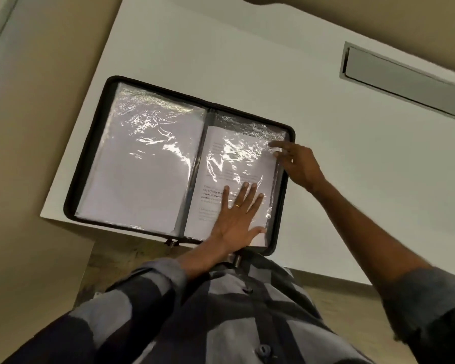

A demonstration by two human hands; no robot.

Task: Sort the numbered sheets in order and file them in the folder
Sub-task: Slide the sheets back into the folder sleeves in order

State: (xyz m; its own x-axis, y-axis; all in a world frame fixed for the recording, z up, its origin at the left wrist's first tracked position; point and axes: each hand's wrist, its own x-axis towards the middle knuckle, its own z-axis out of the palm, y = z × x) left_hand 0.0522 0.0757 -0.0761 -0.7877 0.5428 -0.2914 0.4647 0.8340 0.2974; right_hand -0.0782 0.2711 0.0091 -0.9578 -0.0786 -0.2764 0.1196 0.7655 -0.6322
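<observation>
A black zip folder [90, 143] lies open on the white table [326, 158], near its front left corner. Its left clear sleeve [142, 164] shows a blank white sheet. The right clear sleeve [250, 132] holds a printed sheet [216, 153] with lines of text. My left hand [237, 214] lies flat with spread fingers on the lower part of that right sleeve. My right hand [297, 164] is at the sleeve's upper right edge, its fingertips on the plastic and the sheet's corner; whether it pinches them I cannot tell.
A grey recessed cable hatch [402, 77] sits in the table at the far right. The folder's near edge reaches the table's front edge, close to my checked shirt [221, 311]. Beige floor lies to the left.
</observation>
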